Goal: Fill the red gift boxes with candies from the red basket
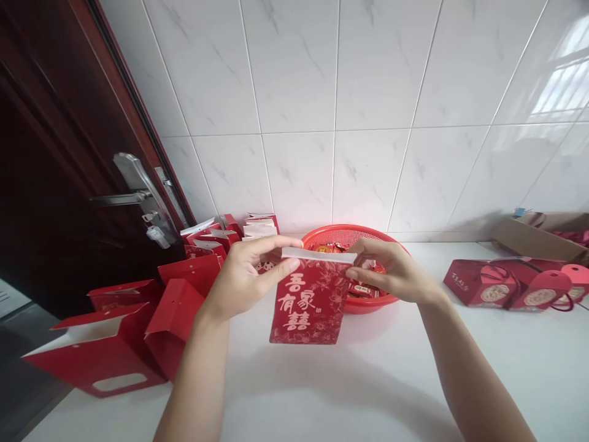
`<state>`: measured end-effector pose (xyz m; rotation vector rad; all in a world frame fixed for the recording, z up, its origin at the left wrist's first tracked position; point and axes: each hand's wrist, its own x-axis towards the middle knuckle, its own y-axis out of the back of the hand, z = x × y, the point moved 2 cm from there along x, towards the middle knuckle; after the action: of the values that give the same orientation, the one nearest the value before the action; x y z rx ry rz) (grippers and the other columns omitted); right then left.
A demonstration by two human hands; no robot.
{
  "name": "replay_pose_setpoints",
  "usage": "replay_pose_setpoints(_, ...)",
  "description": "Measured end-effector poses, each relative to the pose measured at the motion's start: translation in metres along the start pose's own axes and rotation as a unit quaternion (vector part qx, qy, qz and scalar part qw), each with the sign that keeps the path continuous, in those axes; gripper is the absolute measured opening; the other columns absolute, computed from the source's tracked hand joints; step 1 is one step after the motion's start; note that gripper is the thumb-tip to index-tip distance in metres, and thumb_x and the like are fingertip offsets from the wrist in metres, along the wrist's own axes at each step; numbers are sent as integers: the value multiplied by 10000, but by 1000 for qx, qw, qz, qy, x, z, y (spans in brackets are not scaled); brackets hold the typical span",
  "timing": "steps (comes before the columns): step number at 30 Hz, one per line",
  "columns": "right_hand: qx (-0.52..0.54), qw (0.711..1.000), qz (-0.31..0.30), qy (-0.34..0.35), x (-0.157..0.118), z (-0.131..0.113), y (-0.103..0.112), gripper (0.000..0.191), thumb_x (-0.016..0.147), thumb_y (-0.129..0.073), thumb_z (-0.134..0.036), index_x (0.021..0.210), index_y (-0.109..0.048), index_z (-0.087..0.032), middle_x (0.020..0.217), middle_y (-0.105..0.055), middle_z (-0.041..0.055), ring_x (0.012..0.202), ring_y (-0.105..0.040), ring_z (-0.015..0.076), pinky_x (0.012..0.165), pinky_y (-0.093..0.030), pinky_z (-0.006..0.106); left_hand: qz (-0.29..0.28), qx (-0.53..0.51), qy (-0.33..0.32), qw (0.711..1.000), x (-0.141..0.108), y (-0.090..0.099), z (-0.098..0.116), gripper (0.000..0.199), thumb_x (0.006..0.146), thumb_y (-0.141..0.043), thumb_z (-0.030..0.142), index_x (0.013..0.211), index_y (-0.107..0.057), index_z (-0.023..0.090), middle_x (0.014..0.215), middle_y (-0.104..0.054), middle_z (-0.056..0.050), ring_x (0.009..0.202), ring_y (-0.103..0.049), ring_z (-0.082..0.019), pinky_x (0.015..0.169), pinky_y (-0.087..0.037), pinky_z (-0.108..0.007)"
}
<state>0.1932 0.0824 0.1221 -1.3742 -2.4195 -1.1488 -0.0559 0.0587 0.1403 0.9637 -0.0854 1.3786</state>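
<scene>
Between my hands hangs a flat red paper gift bag [310,307] with pale Chinese characters and a white strip along its top edge. My left hand [251,267] pinches the top left corner, thumb in front and fingers behind. At the top right corner my right hand [391,267] grips the same bag with thumb and fingers. The bag is held above the white tabletop, upright and facing me. Behind it stands a red plastic basket [350,233] with wrapped candies [363,290] inside, partly hidden by the bag and my hands.
Several red paper bags [124,344] stand at the left, some open. Small red boxes with ribbons [488,285] sit at the right, before a cardboard box [519,233]. A tiled wall [299,178] closes the back; a dark door [55,153] with a handle is at left.
</scene>
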Motion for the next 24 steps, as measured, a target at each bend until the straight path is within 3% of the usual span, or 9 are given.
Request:
replay_pose_setpoints(3, 56, 996, 50, 41, 2, 0, -6, 153, 940, -633, -328, 936, -572, -188, 840, -656, 24, 718, -621, 133, 642, -516, 278, 93, -59, -20, 994, 3, -6, -4, 190, 840, -706, 300, 994, -728, 191, 982, -766, -47, 827, -709, -172, 740, -592, -281)
replay_pose_setpoints(7, 106, 987, 98, 72, 3, 6, -11, 199, 944, -644, -306, 1117, -598, -218, 734, -629, -24, 660, -610, 127, 610, -529, 282, 136, -106, -31, 985, 10, -16, -7, 130, 803, -739, 276, 882, -718, 175, 880, -762, -40, 796, -719, -171, 737, -612, -279)
replay_pose_setpoints(11, 134, 973, 162, 95, 2, 9, -8, 136, 895, -705, -262, 1027, -701, -229, 757, -697, -1, 640, -630, 126, 551, -529, 261, 121, -134, -40, 983, 11, -19, -8, 79, 786, -754, 253, 798, -726, 180, 823, -760, -30, 778, -720, -166, 719, -619, -262)
replay_pose_setpoints(14, 155, 964, 195, 90, 1, 8, -5, 42, 863, -738, -247, 899, -734, -226, 774, -728, 11, 608, -637, 115, 509, -524, 240, 70, -148, -31, 986, 11, -19, -10, 97, 785, -769, 265, 843, -752, 188, 851, -772, -30, 733, -722, -156, 657, -617, -242)
replay_pose_setpoints(17, 160, 960, 219, 74, 0, 7, -3, 64, 830, -774, -264, 857, -743, -215, 778, -739, 23, 625, -661, 124, 517, -541, 239, 22, -168, -19, 985, 11, -19, -13, 176, 766, -800, 286, 914, -767, 195, 885, -780, -31, 673, -716, -144, 618, -611, -235)
replay_pose_setpoints(21, 148, 961, 224, 61, 0, 8, 0, 123, 815, -788, -300, 864, -737, -200, 776, -742, 36, 657, -677, 142, 555, -565, 259, 17, -162, -7, 987, 12, -20, -16, 156, 813, -753, 287, 937, -775, 195, 909, -787, -41, 677, -712, -138, 611, -598, -225)
replay_pose_setpoints(24, 131, 971, 189, 66, -1, 9, 2, 161, 822, -777, -335, 855, -722, -187, 735, -716, 33, 623, -639, 136, 533, -537, 260, 37, -149, -1, 988, 12, -22, -15, 138, 799, -756, 268, 909, -770, 186, 889, -783, -38, 685, -711, -139, 615, -595, -221)
